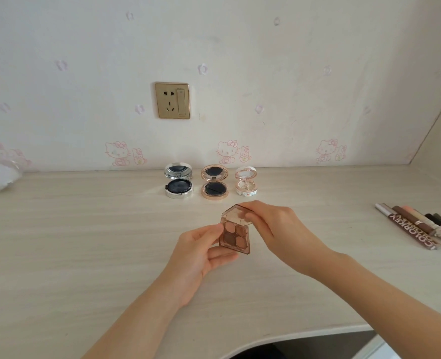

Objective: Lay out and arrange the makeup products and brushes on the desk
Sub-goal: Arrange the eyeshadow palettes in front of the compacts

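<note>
Head view, and the fingers (pixel 220 255) of the left hand (pixel 201 251) are what I notice first. They curl round the base of a small brown eyeshadow palette (pixel 236 237), with the thumb on its left edge and the other fingers underneath. The right hand (pixel 271 224) comes in from the other side and pinches the clear brown lid (pixel 233 212) between thumb and fingertips. That lid stands open, tilted up and away from the pans of pink and brown powder. The palette is held over the middle of the tabletop (pixel 84 242); I can't say whether its lower corner touches the surface.

Behind the hands, close to the wall (pixel 292 73), three round compacts sit in a row, each open with its lid propped upright. The silver compact (pixel 179 187) is on the left, the rose-gold compact (pixel 215 187) in the middle and the white compact (pixel 245 186) on the right. They stand near one another but apart.

Well off to the right lies a bunch of pens and pencils (pixel 416 226), side by side at a slant. One brown tube among them reads COLORKEY.

A gold socket plate (pixel 172 100) is on the wall above the compacts, and pink cartoon cat stickers (pixel 228 151) run along the bottom of the wall.
</note>
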Tool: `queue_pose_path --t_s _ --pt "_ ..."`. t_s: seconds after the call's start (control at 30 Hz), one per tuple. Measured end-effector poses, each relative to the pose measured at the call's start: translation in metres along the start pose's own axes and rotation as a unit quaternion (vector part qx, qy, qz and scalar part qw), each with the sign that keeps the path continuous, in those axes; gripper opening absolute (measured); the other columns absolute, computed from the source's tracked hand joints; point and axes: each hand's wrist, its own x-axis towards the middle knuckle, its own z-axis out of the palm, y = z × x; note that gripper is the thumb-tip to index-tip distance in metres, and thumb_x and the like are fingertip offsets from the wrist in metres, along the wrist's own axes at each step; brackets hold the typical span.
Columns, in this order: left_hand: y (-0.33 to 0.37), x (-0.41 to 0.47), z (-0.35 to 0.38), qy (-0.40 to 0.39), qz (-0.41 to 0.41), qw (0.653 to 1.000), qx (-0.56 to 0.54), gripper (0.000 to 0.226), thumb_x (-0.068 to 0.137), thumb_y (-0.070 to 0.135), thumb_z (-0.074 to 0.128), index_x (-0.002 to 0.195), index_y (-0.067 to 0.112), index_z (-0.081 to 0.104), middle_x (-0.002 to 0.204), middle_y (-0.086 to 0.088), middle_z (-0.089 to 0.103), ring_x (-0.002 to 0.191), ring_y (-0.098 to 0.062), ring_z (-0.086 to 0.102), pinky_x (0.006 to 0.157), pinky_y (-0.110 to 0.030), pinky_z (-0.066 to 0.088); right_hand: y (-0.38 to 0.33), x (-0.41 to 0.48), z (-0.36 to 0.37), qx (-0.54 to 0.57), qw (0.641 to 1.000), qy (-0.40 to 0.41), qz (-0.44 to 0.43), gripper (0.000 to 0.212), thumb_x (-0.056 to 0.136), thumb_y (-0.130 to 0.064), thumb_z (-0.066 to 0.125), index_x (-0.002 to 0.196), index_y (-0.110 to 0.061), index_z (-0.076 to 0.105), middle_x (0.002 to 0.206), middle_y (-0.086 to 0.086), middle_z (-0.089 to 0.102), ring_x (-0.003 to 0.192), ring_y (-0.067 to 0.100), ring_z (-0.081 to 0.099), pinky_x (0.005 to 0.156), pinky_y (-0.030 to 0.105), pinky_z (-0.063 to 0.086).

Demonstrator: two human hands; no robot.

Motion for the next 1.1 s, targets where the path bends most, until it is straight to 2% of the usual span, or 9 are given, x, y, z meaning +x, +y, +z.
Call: queue_pose_path --t_s 0.1,0.17,0.27,0.37,0.53,0.7,0.87,1.0,1.1 --pt "-0.003 0.001 -0.003 0.08 0.101 0.981 0.145 0.017 0.091 0.011 0.061 0.104 0.005 0.07 0.087 -0.01 0.075 0.082 -0.023 0.072 0.074 -0.034 0.059 0.006 0.005 0.002 -0.009 1.0 -0.023 0.017 0.028 0.101 -0.027 0.04 0.121 -0.02 0.058 0.101 -0.004 0.069 0.094 0.015 0.062 0.081 0.03 0.047" --pt "-0.006 0.003 -0.007 0.12 0.158 0.948 0.249 0.016 0.086 0.014 0.068 0.101 0.014 0.071 0.081 0.001 0.075 0.078 -0.01 0.071 0.071 -0.02 0.055 0.011 0.007 0.005 -0.016 0.999 -0.037 0.026 0.028 0.101 -0.027 0.04 0.12 -0.02 0.059 0.1 -0.002 0.069 0.094 0.018 0.062 0.081 0.034 0.048" --pt "-0.01 0.003 -0.012 0.1 0.21 0.89 0.393 0.019 0.08 0.024 0.074 0.096 0.035 0.07 0.085 0.018 0.071 0.085 0.007 0.063 0.078 -0.011 0.045 0.015 0.01 0.009 -0.029 0.998 -0.042 0.026 0.027 0.101 -0.026 0.04 0.118 -0.02 0.059 0.098 -0.002 0.07 0.092 0.017 0.062 0.08 0.033 0.048" --pt "-0.015 0.004 -0.015 0.065 0.236 0.83 0.501 0.032 0.075 0.034 0.077 0.106 0.039 0.067 0.097 0.026 0.063 0.103 0.007 0.048 0.087 -0.005 0.033 0.018 0.013 0.012 -0.053 0.997 -0.043 0.023 0.026 0.101 -0.026 0.041 0.118 -0.019 0.061 0.093 -0.002 0.069 0.081 0.014 0.058 0.072 0.024 0.043" --pt "-0.02 0.009 -0.02 0.061 0.266 0.78 0.563 0.039 0.074 0.029 0.078 0.111 0.031 0.068 0.088 0.033 0.046 0.103 0.0 0.041 0.085 0.001 0.027 0.02 0.016 0.016 -0.064 0.996 -0.055 0.016 0.027 0.1 -0.027 0.042 0.117 -0.02 0.062 0.097 -0.003 0.069 0.078 0.011 0.053 0.07 0.021 0.041" --pt "-0.025 0.014 -0.024 0.056 0.283 0.76 0.582 0.035 0.076 0.03 0.077 0.11 0.029 0.07 0.099 0.026 0.051 0.108 -0.002 0.041 0.087 -0.001 0.025 0.017 0.017 0.018 -0.047 0.997 -0.068 0.009 0.027 0.1 -0.025 0.043 0.117 -0.021 0.063 0.103 -0.004 0.07 0.092 0.014 0.061 0.08 0.026 0.046" --pt "-0.027 0.014 -0.024 0.049 0.278 0.76 0.585 0.034 0.079 0.029 0.074 0.113 0.034 0.068 0.11 0.022 0.063 0.119 -0.002 0.041 0.092 -0.003 0.021 0.019 0.017 0.025 -0.045 0.996 -0.083 0.003 0.026 0.1 -0.024 0.042 0.118 -0.024 0.061 0.107 -0.009 0.067 0.097 0.011 0.059 0.084 0.027 0.046" --pt "-0.027 0.014 -0.024 0.055 0.274 0.762 0.583 0.035 0.079 0.029 0.074 0.114 0.035 0.067 0.105 0.027 0.059 0.119 -0.003 0.042 0.09 0.002 0.018 0.022 0.021 0.025 -0.036 0.996 -0.082 0.013 0.025 0.1 -0.026 0.043 0.117 -0.024 0.062 0.104 -0.007 0.069 0.095 0.012 0.061 0.083 0.028 0.047" --pt "-0.027 0.013 -0.024 0.056 0.278 0.763 0.581 0.035 0.079 0.028 0.075 0.113 0.034 0.068 0.104 0.023 0.061 0.116 -0.004 0.044 0.089 0.006 0.017 0.024 0.025 0.026 -0.03 0.995 -0.088 0.025 0.026 0.1 -0.025 0.041 0.118 -0.023 0.06 0.103 -0.004 0.07 0.093 0.013 0.061 0.085 0.028 0.047"
